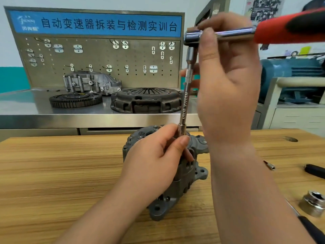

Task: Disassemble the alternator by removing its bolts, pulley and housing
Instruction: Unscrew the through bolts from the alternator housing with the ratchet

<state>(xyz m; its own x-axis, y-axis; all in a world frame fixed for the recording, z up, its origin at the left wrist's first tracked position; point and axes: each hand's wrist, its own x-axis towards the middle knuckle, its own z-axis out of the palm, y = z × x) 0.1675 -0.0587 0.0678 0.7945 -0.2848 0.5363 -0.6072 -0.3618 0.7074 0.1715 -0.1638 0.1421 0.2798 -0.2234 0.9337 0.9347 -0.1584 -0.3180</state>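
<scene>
The left hand (158, 155), reaching in from the near left, pinched the lower end of the extension bar (184, 104) atop the alternator (184, 184) (upright on the wooden bench (52, 173), near centre), while the raised right hand (226, 85) curled its fingers round the bar's knurled top under the ratchet (192, 36).

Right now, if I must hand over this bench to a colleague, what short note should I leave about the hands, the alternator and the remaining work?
Left hand: pinches the socket at the foot of the extension bar, on top of the alternator.
Right hand: grips the ratchet at its head, handle pointing right.
The alternator stands on the wooden table; a large loose socket lies to its right.
Done: no removed bolts in view; the housing is still together.
Left: bolts, pulley, housing.
</scene>
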